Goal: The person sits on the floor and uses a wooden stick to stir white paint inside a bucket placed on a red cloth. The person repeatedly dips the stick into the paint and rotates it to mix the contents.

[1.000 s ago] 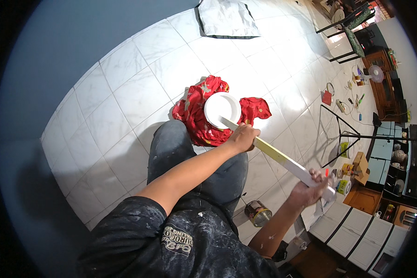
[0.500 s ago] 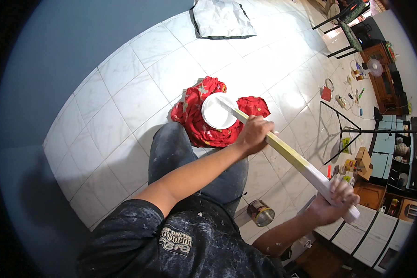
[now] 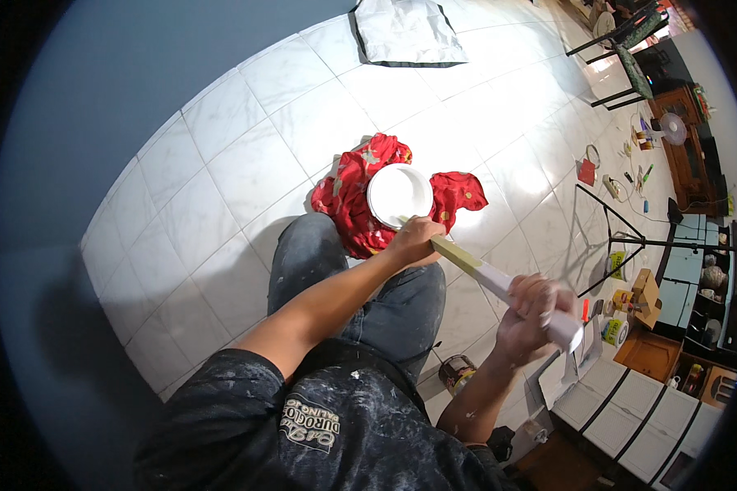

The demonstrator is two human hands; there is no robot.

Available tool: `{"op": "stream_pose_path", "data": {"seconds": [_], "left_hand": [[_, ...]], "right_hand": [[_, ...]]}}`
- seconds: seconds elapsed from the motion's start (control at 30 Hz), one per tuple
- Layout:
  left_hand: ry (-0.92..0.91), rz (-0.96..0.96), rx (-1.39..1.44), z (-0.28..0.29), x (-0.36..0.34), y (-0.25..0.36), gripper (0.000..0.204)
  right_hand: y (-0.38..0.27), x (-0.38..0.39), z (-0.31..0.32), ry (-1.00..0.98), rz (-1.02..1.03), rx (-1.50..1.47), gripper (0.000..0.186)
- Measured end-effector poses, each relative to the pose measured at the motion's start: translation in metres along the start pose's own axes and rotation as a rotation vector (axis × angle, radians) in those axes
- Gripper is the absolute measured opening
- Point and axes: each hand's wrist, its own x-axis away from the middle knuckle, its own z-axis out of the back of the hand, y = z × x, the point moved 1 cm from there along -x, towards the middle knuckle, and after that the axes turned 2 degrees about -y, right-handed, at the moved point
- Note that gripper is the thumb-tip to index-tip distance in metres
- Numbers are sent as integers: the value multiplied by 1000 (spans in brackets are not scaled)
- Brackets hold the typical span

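Note:
A long wooden stick [image 3: 465, 259], yellowish in the middle and white toward its upper end, slants across in front of me. My left hand [image 3: 416, 242] is wrapped round its lower part, close to the bucket's near rim. Higher up, my right hand [image 3: 539, 315] grips the white part of it, with the blunt end sticking out past the fingers. The stick's low tip reaches the white bucket [image 3: 371, 203], mostly hidden behind my left hand. Smooth white material fills the bucket's inside. Around its base lies a bunched red patterned cloth [image 3: 336, 196].
A metal can [image 3: 454, 373] stands beside my right leg. Right of me is a black tripod stand [image 3: 635, 239], with a cardboard box [image 3: 647, 296] and tubs nearby. A whitish sheet [image 3: 409, 33] lies on the tiled floor ahead, near the blue wall [image 3: 139, 65].
Both hands have shifted left with the stick, and the right hand has risen in the picture. The left hand is now closer to the bucket, and less of the stick's lower end shows.

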Motion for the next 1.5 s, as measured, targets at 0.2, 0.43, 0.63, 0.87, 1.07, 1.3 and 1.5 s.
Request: {"op": "stream_pose_path", "data": {"seconds": [0.2,0.43,0.63,0.87,1.07,1.3,1.5], "left_hand": [[-62,-14,-96,-8,-10,-2,16],[70,-148,-85,0,-27,85,21],[86,-208,-45,10,-42,125,27],[229,-221,44,1,-58,83,35],[183,-106,171,-30,-39,16,35],[-57,13,117,-1,-7,-11,19],[-98,-19,4,6,-11,-3,15]], "right_hand": [[12,4,44,381,-21,-86,25],[-76,-3,94,591,18,-172,26],[-121,-11,91,433,164,-104,35],[-74,-7,69,219,202,-121,33],[-14,-2,19,-31,235,141,29],[5,-7,-7,189,61,83,25],[6,-1,27,321,68,-9,25]]}}
